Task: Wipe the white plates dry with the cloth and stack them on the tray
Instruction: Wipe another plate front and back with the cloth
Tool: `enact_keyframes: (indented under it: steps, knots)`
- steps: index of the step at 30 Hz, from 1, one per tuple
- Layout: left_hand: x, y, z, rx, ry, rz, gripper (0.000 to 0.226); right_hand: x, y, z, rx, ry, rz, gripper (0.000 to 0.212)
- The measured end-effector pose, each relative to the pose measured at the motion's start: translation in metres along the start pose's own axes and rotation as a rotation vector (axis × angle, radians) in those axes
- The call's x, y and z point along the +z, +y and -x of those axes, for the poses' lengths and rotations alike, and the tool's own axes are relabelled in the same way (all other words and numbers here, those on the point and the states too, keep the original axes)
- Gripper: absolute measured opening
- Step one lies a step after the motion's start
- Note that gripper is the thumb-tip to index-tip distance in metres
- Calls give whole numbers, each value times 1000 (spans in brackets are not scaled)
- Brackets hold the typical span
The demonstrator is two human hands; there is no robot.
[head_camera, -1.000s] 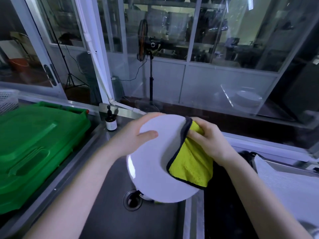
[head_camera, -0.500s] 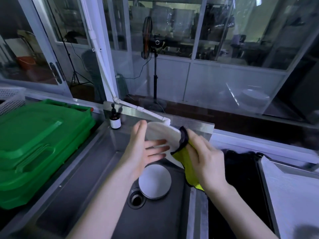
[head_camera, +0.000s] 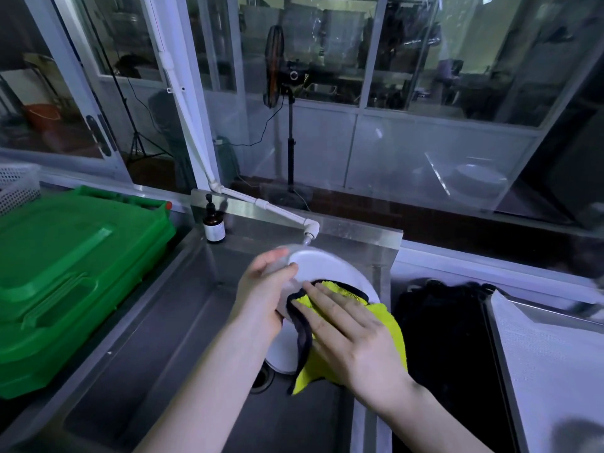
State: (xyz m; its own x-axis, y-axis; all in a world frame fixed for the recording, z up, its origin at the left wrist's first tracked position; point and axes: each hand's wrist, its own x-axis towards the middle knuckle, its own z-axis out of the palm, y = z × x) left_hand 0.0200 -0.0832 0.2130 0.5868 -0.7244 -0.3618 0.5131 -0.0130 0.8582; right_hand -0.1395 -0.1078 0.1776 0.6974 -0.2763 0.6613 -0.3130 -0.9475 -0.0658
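While the right hand [head_camera: 346,335] lies flat, fingers straight, pressing the yellow cloth [head_camera: 387,325] onto the plate [head_camera: 327,268], the left hand [head_camera: 261,289] grips that plate's rim at its 9 o'clock, thumb on the face, fingers curled beneath. Plate is tilted and held over the sink [head_camera: 157,371], clear of the basin floor. Cloth covers its 5 o'clock part; the 12 o'clock part of the face is bare. Directly under it, a second plate [head_camera: 281,353] lies in the basin beside the drain [head_camera: 260,380]. Status, my read: mid-wipe on one plate, at least one more queued, nothing visibly stacked. Likely tray is the pale textured surface [head_camera: 555,354] at 3 o'clock, past a dark heap [head_camera: 441,322] in the right basin, but can't confirm. Green crate [head_camera: 65,273] at 9 o'clock. Further out: brown bottle [head_camera: 214,225] at 11, white spout [head_camera: 309,228] just above the plate's far rim at 12. Left to do: finish the wipe, set plate down at 3 o'clock, repeat.
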Motion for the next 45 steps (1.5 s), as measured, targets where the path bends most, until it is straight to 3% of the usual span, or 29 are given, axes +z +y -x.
enact_keyframes:
  steps: [7,13,15,19,22,27,29,34,40,45]
  knots:
    - [0,8,11,246,-9,58,39,-5,-4,-19,394,156,-58,32]
    - [-3,13,13,458,-137,51,39,-2,-19,-32,202,-12,-130,45]
    - [1,12,16,481,-173,79,38,-3,-12,-51,220,-61,-177,47]
    - [-1,13,18,470,-67,99,38,-13,20,-82,360,-142,-104,51]
    - [-13,24,16,504,-71,98,40,-19,28,-71,395,-136,-56,51]
    - [-5,17,19,413,-161,166,39,-11,-14,-46,109,-143,-24,48]
    - [-2,14,21,401,-157,206,37,-11,-14,-57,147,-143,-13,48]
    - [-9,26,27,465,-87,133,37,-21,18,-75,440,-142,-22,50]
    - [-14,33,25,454,-124,144,38,-10,-24,-42,109,-56,-54,46]
    - [-4,24,37,531,-126,60,38,-18,-1,-83,305,-64,-61,49]
